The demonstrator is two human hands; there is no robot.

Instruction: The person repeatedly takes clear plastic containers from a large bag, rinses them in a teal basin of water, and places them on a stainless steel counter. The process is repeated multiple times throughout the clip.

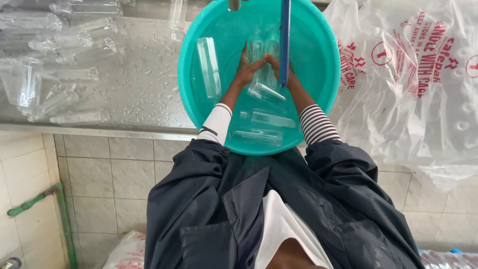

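You stand over a teal basin that sits on a wet steel counter, and everything here lies around that basin. Inside it, your left hand and right hand meet near the middle, both wrapped around one clear plastic bottle; the fingers curl against its sides, pressing it between the two palms. A blue rod hangs down into the basin just in front of your right hand, partly covering it. More clear bottles lie in the basin: one long one toward its left wall, and two lying flat near the rim closest to you.

Left of the basin, the counter is beaded with water drops, and a row of clear bottles lies on it, well apart from the basin. Right of the basin, a heap of crumpled clear plastic bags with red print spills over the counter edge. Below the basin, the counter front is pale square tile, with a green pipe running down at the far left.
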